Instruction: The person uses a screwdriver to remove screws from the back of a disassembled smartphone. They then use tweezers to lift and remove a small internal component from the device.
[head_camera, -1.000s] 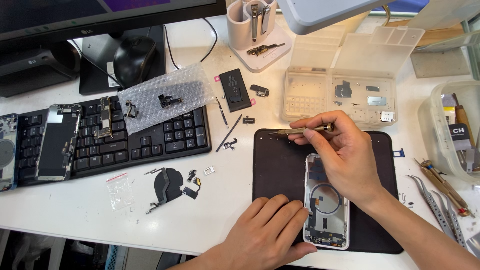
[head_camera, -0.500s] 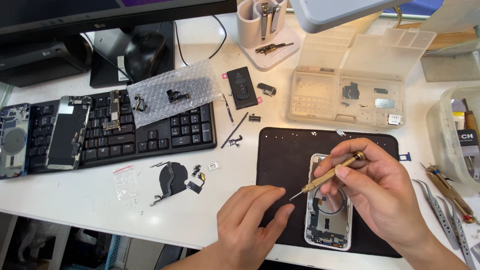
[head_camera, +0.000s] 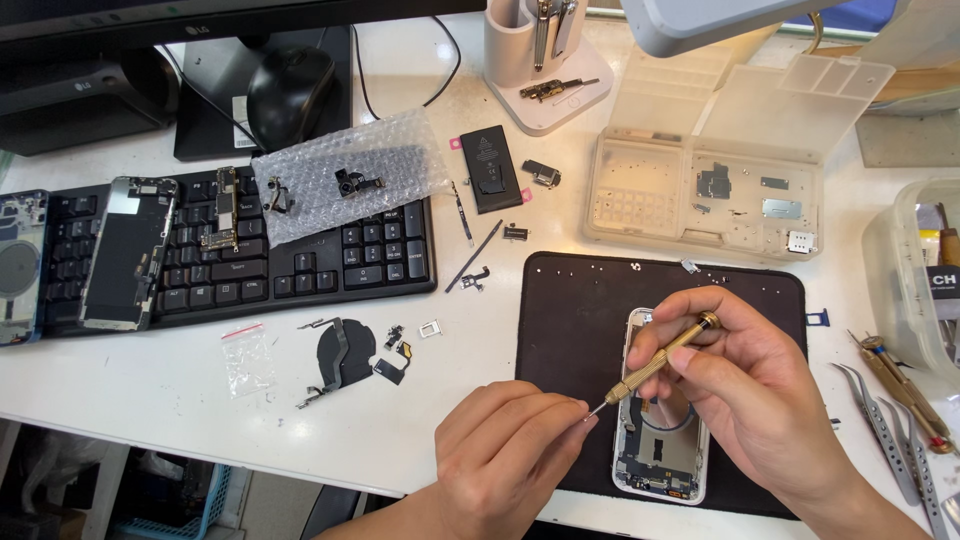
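My right hand grips a brass precision screwdriver, tilted with its tip pointing left and down. My left hand pinches the tip of that screwdriver with thumb and forefinger, beside the left edge of an opened phone housing. The housing lies face up on a black work mat, partly covered by my right hand. Whether a screw sits between my left fingers is too small to tell.
A black keyboard at left carries a phone screen, a circuit board and bubble wrap with small parts. A battery, flex cables, a clear parts box, tweezers and a tool stand surround the mat.
My right hand has brought the screwdriver from the mat's top edge down over the phone. My left hand has lifted off the phone's edge and closed its fingers on the screwdriver tip.
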